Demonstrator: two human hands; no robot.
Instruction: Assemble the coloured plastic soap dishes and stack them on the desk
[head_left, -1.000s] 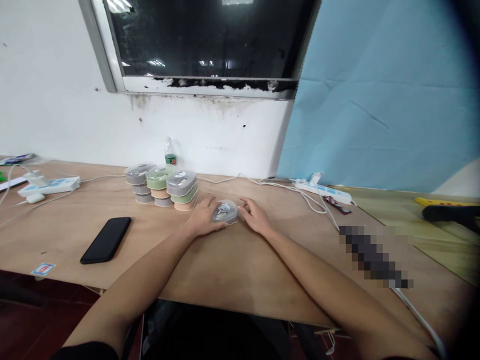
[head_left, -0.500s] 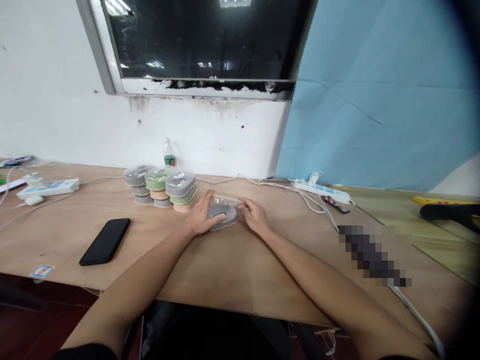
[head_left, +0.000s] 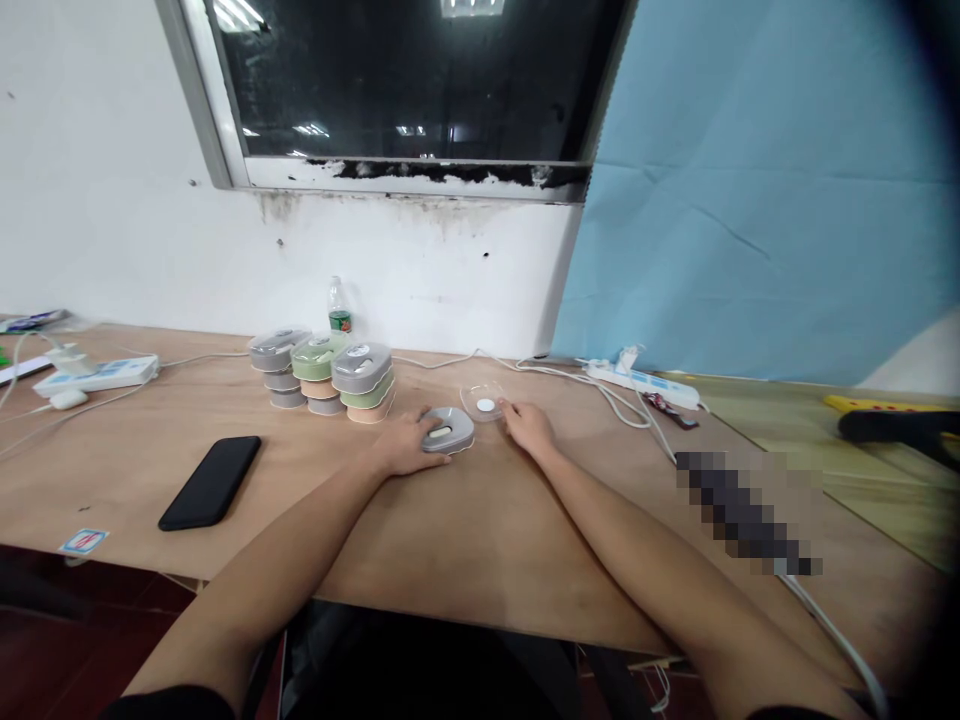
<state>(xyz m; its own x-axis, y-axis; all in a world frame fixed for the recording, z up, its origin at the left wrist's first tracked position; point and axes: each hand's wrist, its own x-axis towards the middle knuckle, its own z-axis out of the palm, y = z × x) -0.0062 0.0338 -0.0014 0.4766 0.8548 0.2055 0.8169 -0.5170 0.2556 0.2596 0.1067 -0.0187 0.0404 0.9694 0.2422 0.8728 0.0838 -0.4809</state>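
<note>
My left hand (head_left: 409,443) grips a small grey rounded plastic box (head_left: 456,424) from its left side, thumb along the front edge and fingers behind. The box sits flat on the table with an oblong pale opening in its top. To its right, a clear plastic lid (head_left: 486,388) with a round white sticker is pinched at its right edge by my right hand (head_left: 527,428). The lid is apart from the box. Whether the lid touches the tabletop, I cannot tell. Left of my hands stand stacked boxes (head_left: 361,368) in grey, green and peach, with clear lids on top.
Behind the stacks is a plastic bottle (head_left: 339,308). A black phone (head_left: 210,483) lies at the left of the wooden table (head_left: 480,540). Power strips (head_left: 645,382) with white cables lie at both sides. A pixelated dark object (head_left: 742,510) is at the right.
The clear lid has come off the grey box and moved right with my right hand. My left hand has lowered around the box's left side.
</note>
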